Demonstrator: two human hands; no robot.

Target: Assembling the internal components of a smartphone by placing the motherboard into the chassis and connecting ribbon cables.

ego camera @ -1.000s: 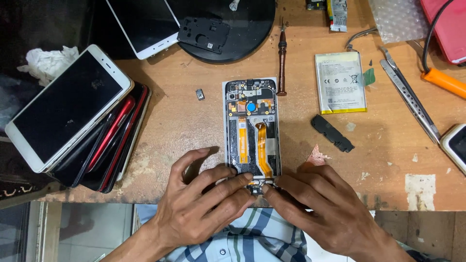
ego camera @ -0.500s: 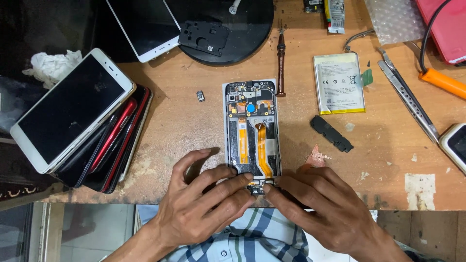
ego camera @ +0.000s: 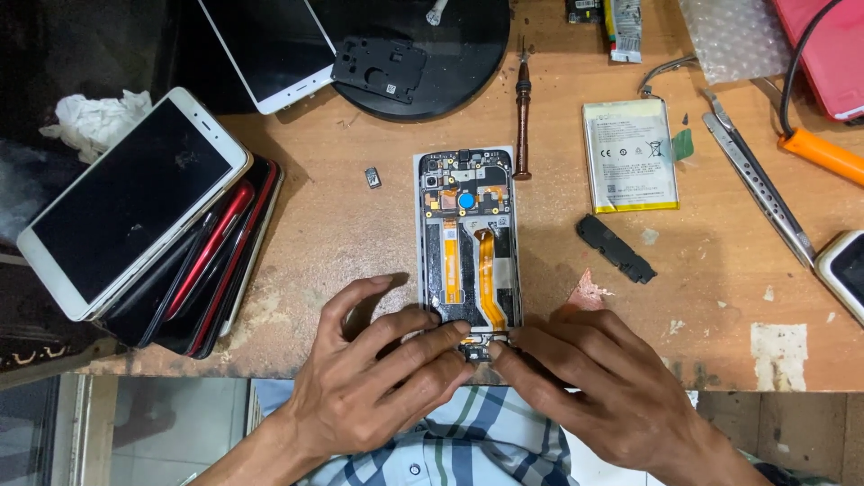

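Workbench (ego camera: 360,234), wooden, worn, bearing all items below; black round mat (ego camera: 450,54) at the far edge, with a black plastic plate (ego camera: 378,67) lying on it; stack of phones (ego camera: 162,234) at the left, a white-framed one with a dark screen on top, red and black ones beneath; another white phone (ego camera: 270,45) at the top, partly on the mat; opened phone (ego camera: 468,243), back cover off, lying flat at the centre near the front edge, circuit board and orange ribbon cables exposed; left hand (ego camera: 369,387), fingers spread, fingertips pressing on the bottom end of the opened phone; right hand (ego camera: 603,387), fingertips meeting the left hand's at the same bottom end, pinched on a small part there, nothing else held; battery (ego camera: 630,155), white with a yellow edge, well right of the opened phone; tweezers (ego camera: 760,189), right of the battery; screwdriver (ego camera: 522,112), just beside the opened phone's top right corner; black strip (ego camera: 615,248), below the battery; small metal piece (ego camera: 372,178), left of the opened phone.
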